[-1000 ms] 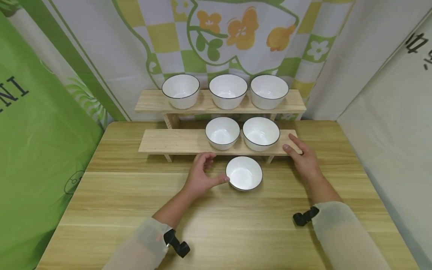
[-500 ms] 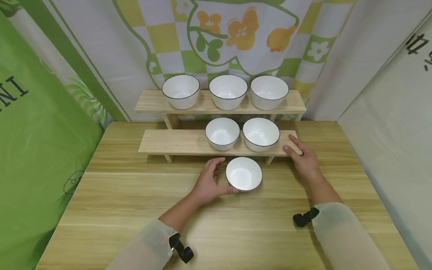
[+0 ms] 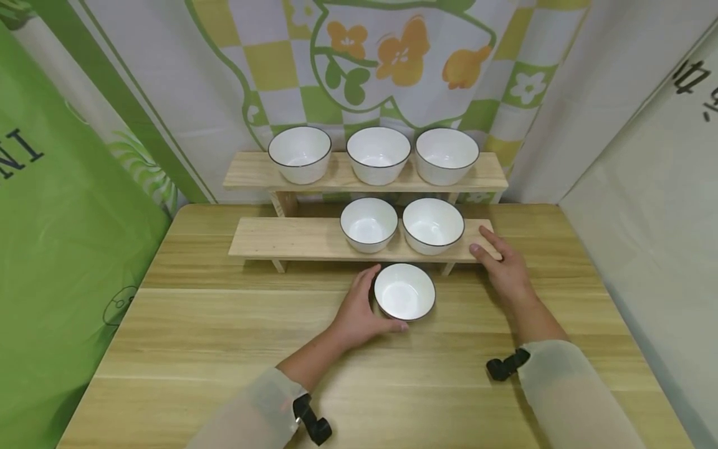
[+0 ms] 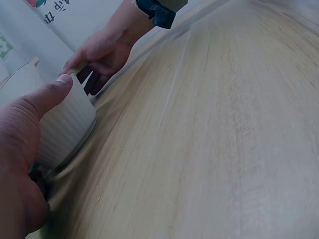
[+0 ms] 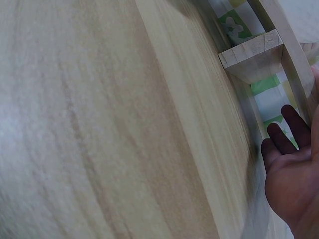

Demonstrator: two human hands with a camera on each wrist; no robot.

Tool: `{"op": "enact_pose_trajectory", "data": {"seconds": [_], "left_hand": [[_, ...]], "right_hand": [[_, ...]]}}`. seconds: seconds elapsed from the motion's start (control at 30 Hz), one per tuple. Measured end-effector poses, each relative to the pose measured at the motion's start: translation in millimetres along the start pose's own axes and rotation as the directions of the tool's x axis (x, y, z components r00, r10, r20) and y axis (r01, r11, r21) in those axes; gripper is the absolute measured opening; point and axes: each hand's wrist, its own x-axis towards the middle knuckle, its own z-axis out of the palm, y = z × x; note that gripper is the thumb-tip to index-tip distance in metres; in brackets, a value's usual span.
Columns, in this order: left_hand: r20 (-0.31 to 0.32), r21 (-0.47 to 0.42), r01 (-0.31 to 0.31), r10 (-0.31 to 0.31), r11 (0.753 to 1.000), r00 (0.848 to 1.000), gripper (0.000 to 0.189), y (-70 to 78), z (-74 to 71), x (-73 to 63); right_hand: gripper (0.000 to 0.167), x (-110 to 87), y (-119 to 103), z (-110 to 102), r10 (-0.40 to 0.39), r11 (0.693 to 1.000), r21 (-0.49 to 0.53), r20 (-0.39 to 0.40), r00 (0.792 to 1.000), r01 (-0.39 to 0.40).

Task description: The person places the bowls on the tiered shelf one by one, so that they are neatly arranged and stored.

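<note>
A white bowl (image 3: pixel 405 292) with a dark rim stands on the table in front of the two-tier wooden display rack (image 3: pixel 286 238). My left hand (image 3: pixel 359 315) curves round that bowl's left side, thumb along its near side and fingers at the far side. In the left wrist view the thumb presses the ribbed wall of the bowl (image 4: pixel 67 124). My right hand (image 3: pixel 507 268) grips the right end of the lower shelf, thumb and forefinger on its top. Other fingers of the right hand (image 5: pixel 291 174) show lower down, beside the rack (image 5: pixel 254 55) in the right wrist view.
Three matching bowls (image 3: pixel 378 156) line the upper shelf. On the lower shelf two more bowls (image 3: pixel 369 225) stand toward the right, with bare plank to their left. A patterned curtain (image 3: pixel 275 65) hangs behind the wooden table (image 3: pixel 196 349).
My left hand has moved right and toward the front of the table, from beside the bowl to closing round it. The right hand stays at the shelf end.
</note>
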Motion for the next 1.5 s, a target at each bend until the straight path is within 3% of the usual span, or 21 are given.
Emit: {"op": "enact_pose_trajectory", "data": {"seconds": [0.57,1.17,1.5], "left_hand": [[-0.022,-0.023,0.031,-0.032,0.999,0.999,0.130,2.7,11.3,2.5],[-0.058,-0.017,0.018,-0.019,1.000,0.998,0.126,3.4,7.2,-0.2],[-0.064,-0.014,0.014,-0.015,1.000,0.998,0.126,6.0,-3.9,-5.0]], "right_hand": [[0.075,-3.0,-1.3,-0.9,0.010,1.000,-0.013,-0.004,1.000,-0.010],[0.074,0.5,-2.1,0.2,0.018,1.000,-0.001,-0.018,1.000,-0.018],[0.074,-0.8,-2.8,1.2,0.017,1.000,0.000,-0.013,1.000,-0.017]]}}
